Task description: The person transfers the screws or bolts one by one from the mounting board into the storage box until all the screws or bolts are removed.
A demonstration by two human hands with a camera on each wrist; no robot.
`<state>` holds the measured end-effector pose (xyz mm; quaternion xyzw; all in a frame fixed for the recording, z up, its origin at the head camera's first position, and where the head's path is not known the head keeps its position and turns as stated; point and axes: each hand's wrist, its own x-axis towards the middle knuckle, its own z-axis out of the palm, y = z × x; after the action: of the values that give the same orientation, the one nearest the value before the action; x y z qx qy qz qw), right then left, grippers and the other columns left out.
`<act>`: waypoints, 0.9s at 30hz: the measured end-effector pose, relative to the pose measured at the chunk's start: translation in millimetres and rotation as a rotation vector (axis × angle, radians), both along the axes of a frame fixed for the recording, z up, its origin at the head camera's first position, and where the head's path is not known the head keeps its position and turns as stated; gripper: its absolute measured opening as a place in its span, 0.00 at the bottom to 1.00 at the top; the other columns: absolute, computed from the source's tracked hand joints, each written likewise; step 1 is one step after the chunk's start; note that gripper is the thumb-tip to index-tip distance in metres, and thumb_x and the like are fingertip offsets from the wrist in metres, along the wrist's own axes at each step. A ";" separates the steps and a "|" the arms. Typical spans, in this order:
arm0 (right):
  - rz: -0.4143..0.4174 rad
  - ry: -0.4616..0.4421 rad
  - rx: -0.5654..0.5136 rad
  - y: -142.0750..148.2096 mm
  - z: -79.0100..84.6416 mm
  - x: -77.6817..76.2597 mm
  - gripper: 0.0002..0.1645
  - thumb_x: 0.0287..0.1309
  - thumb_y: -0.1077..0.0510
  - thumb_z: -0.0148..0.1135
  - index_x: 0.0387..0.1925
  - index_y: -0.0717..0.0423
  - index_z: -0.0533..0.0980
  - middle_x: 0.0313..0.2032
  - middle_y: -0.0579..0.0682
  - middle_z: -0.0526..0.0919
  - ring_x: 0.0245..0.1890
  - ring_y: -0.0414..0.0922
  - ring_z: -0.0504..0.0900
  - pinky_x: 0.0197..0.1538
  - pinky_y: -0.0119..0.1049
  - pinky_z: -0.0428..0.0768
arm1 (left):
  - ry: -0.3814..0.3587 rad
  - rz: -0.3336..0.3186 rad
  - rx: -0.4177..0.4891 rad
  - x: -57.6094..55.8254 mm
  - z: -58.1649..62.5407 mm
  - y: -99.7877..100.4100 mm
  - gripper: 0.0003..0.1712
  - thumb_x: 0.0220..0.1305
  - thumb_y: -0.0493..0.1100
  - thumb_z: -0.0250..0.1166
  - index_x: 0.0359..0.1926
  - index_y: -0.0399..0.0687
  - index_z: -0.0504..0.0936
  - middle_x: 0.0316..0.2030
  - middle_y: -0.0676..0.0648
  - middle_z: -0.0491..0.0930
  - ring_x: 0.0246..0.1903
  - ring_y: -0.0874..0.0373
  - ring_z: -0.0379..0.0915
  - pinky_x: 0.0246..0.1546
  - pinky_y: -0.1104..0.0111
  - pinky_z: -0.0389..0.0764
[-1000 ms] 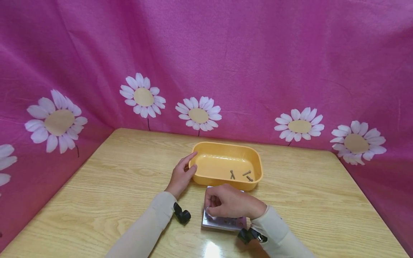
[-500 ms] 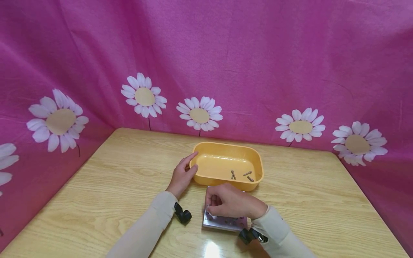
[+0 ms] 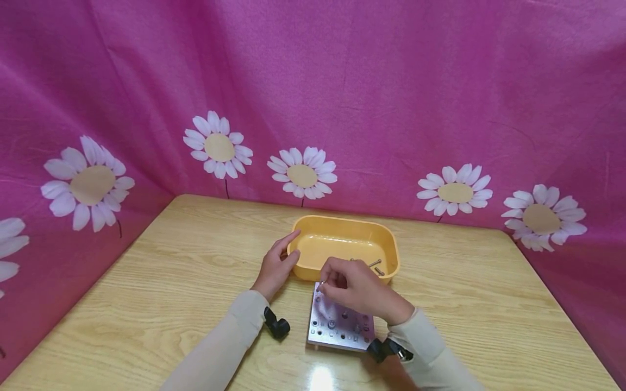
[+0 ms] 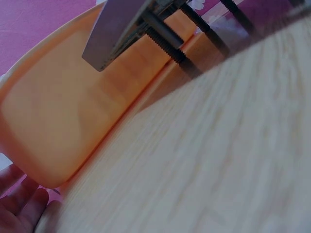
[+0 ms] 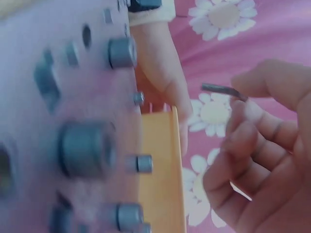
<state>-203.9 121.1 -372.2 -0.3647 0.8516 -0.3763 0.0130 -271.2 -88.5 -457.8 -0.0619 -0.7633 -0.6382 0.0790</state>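
Observation:
My left hand (image 3: 274,269) rests against the left end of the yellow tray (image 3: 342,219), thumb and fingers at its rim. Between thumb and fingertips, my right hand (image 3: 364,290) pinches a thin, dark metal pin (image 5: 219,89), seen clearly in the right wrist view; its head end is hidden by the fingers. That hand is over the far-left corner of a silver metal plate (image 3: 337,317) with holes and several screw heads. In the left wrist view threaded screw shanks (image 4: 167,46) stick out below the raised plate.
Several loose screws (image 3: 375,263) lie at the tray's right end, partly hidden behind my right hand. The wooden table (image 3: 205,244) reaches back to a pink cloth (image 3: 371,98) printed with daisies. The tray stands just beyond the plate.
My right hand has moved from the plate's left middle to its far-left corner, uncovering the near part of the plate. The left hand has stayed on the tray.

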 end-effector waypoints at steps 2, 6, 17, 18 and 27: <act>-0.043 0.032 -0.046 4.1 -0.1 -3.9 0.06 0.57 0.60 0.65 0.32 0.46 0.75 0.20 0.38 0.74 0.20 0.35 0.70 0.20 0.27 0.70 | -0.003 0.002 -0.002 -0.2 -0.1 0.1 0.27 0.65 0.40 0.60 0.65 0.60 0.74 0.62 0.47 0.70 0.56 0.52 0.71 0.58 0.60 0.72; -0.149 0.054 -0.128 13.3 -1.7 -13.4 0.06 0.58 0.59 0.66 0.32 0.45 0.76 0.19 0.41 0.74 0.18 0.36 0.68 0.19 0.28 0.67 | -0.005 0.006 -0.017 0.3 0.8 0.1 0.27 0.65 0.41 0.60 0.65 0.60 0.73 0.63 0.47 0.69 0.57 0.52 0.70 0.58 0.59 0.72; -0.417 0.008 -0.181 37.2 -9.1 -32.7 0.06 0.59 0.56 0.66 0.34 0.49 0.75 0.19 0.48 0.75 0.20 0.42 0.71 0.22 0.32 0.68 | -0.011 -0.014 -0.006 1.6 2.4 -1.3 0.27 0.65 0.40 0.59 0.65 0.61 0.73 0.63 0.48 0.69 0.57 0.53 0.71 0.59 0.60 0.72; -0.438 0.014 -0.177 38.9 -10.7 -34.4 0.06 0.59 0.56 0.66 0.34 0.49 0.75 0.20 0.47 0.74 0.20 0.42 0.71 0.22 0.32 0.68 | -0.010 -0.015 -0.005 1.5 2.2 -1.4 0.27 0.65 0.40 0.59 0.65 0.60 0.73 0.63 0.48 0.69 0.57 0.53 0.70 0.59 0.59 0.72; -0.551 0.022 -0.204 48.8 -26.9 -46.5 0.05 0.58 0.57 0.65 0.35 0.51 0.76 0.22 0.48 0.74 0.23 0.43 0.71 0.26 0.31 0.69 | -0.011 -0.027 -0.004 0.8 1.0 -1.0 0.27 0.66 0.41 0.59 0.66 0.57 0.72 0.65 0.46 0.67 0.59 0.49 0.69 0.60 0.57 0.70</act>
<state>-250.4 169.8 -399.1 -0.1233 0.8764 -0.4453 -0.1357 -270.5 -89.6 -456.9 -0.0687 -0.7641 -0.6380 0.0660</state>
